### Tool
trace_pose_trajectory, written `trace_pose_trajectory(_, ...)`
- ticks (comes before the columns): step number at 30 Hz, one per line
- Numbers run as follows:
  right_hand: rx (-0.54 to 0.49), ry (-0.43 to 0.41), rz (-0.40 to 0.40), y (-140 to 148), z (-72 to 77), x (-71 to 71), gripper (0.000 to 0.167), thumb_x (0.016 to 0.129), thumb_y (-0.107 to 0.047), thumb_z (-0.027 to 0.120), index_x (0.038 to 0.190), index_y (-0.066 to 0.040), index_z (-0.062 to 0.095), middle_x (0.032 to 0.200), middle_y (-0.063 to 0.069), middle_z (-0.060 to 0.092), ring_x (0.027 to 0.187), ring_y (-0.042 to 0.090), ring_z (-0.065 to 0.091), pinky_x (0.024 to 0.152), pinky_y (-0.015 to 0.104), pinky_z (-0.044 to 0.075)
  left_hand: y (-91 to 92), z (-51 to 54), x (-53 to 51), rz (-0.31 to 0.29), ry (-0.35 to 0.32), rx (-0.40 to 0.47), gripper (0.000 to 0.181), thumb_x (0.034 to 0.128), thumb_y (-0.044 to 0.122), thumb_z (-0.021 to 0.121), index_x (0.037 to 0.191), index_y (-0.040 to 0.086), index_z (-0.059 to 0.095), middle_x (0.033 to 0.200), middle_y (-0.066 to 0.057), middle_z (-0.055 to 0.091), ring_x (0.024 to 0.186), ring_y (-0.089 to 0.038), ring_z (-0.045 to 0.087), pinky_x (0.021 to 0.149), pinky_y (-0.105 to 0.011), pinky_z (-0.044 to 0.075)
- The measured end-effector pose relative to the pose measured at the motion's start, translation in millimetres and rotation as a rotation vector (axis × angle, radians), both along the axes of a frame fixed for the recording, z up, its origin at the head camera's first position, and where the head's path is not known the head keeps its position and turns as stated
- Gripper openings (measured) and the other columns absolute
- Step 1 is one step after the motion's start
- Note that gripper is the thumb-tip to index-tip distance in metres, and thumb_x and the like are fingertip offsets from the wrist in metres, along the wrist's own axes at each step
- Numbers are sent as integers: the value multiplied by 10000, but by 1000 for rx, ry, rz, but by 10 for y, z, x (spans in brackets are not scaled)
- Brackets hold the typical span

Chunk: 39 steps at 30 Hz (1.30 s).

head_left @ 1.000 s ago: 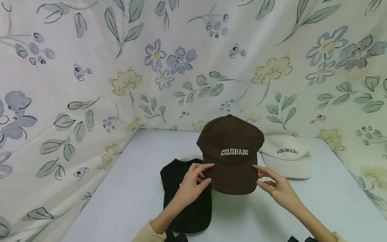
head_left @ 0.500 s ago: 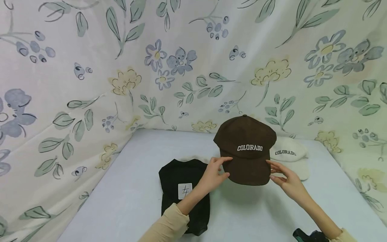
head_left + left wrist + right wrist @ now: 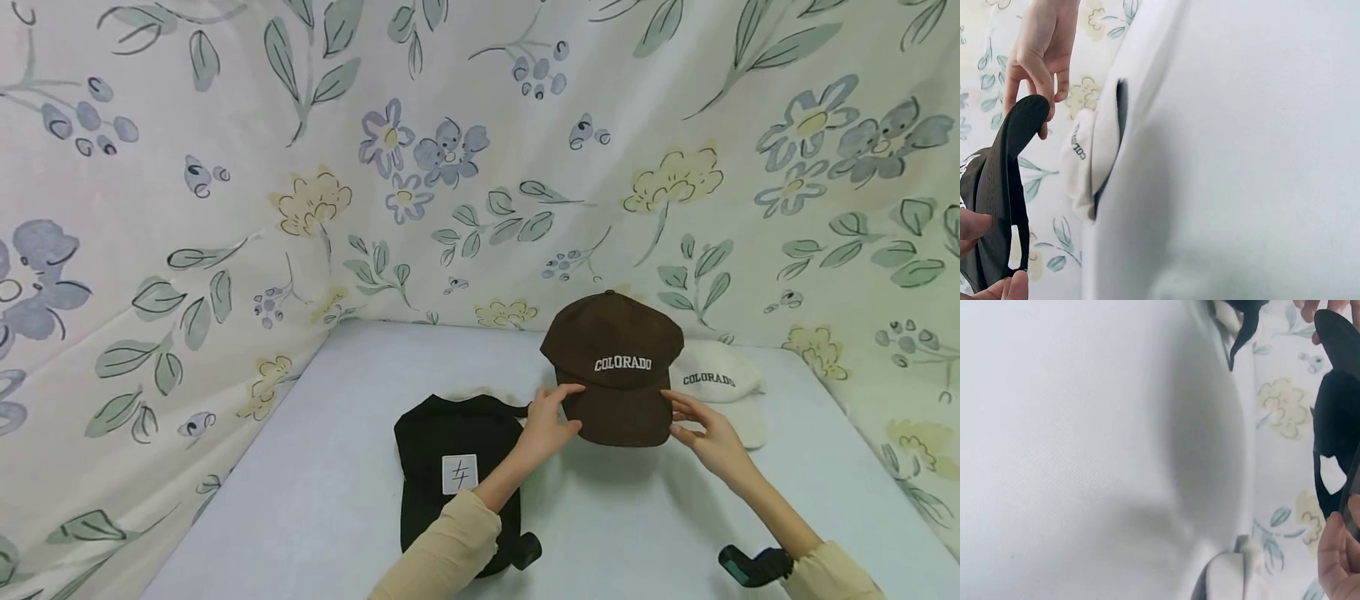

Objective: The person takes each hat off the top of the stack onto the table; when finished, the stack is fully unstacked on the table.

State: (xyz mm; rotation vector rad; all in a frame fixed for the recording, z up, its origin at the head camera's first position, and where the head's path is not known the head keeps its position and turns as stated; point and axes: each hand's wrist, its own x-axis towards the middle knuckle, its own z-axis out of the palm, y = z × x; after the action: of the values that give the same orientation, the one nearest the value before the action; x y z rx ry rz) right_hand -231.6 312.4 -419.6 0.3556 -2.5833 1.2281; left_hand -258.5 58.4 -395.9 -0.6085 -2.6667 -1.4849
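Observation:
Between both hands hangs a brown cap [image 3: 618, 412] with COLORADO lettering, held above the white surface, brim toward me. My left hand [image 3: 546, 425] pinches the brim's left edge between thumb and fingers. At its right edge, my right hand [image 3: 711, 437] pinches the brim likewise. In the left wrist view, the cap [image 3: 994, 181] is seen from the side with the right hand [image 3: 1041, 50] at its far edge. The right wrist view shows the cap's dark underside [image 3: 1338, 412] and the right hand [image 3: 1338, 562] at the lower right.
A black cap [image 3: 420, 467] with a white patch lies at the left, partly under my left forearm. Behind the brown cap at the right lies a cream cap [image 3: 720, 367]. Patterned cloth [image 3: 450, 275] rises along the back and sides of the white table [image 3: 300, 467].
Both hands have carried the brown cap to the right and away from me, over part of the cream cap, and most recently a little lower. The black cap's white patch has come into view.

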Motion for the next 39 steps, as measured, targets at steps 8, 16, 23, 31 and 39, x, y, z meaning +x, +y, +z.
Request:
trace_pose_trajectory(8, -41, -11, 11, 10, -131, -216, 484, 786, 90, 561, 1251, 10, 453, 1118, 256, 513, 967, 395, 505, 658, 226, 454, 177, -106, -137, 120, -142, 69, 377, 836, 96, 580, 1199, 178, 520, 1127, -163, 399, 973, -329, 356, 732, -424, 374)
trace_pose_trajectory(16, -85, -49, 18, -35, -240, -407, 476, 779, 109, 555, 1237, 27, 458, 1128, 283, 498, 966, 398, 500, 657, 222, 456, 305, -215, -266, 258, -253, 131, 400, 816, 68, 581, 1198, 159, 504, 1159, -180, 359, 1019, -351, 304, 778, -463, 342)
trace_pose_trajectory(23, -130, -106, 26, -94, -312, -494, 450, 789, 105, 545, 1227, 43, 463, 1172, 287, 462, 1010, 414, 472, 691, 256, 463, 327, -290, -339, 359, -318, 176, 418, 774, 31, 591, 1165, 161, 524, 1132, -167, 372, 1001, -349, 312, 784, -445, 346)
trace_pose_trajectory(31, -145, -143, -8, -87, -370, -542, 444, 789, 119, 524, 1223, 60, 457, 1158, 299, 457, 1010, 412, 469, 676, 243, 458, 368, -355, -377, 366, -316, 225, 427, 742, -8, 575, 1147, 124, 539, 1110, -193, 374, 984, -380, 305, 785, -434, 333)
trace_pose_trajectory(39, -216, -145, 7, -100, -478, -610, 469, 740, 192, 469, 1200, 105, 448, 1103, 334, 472, 904, 333, 521, 625, 222, 452, 406, -412, -416, 416, -370, 289, 416, 732, -13, 590, 1126, 115, 555, 1129, -199, 367, 1052, -422, 278, 818, -473, 321)
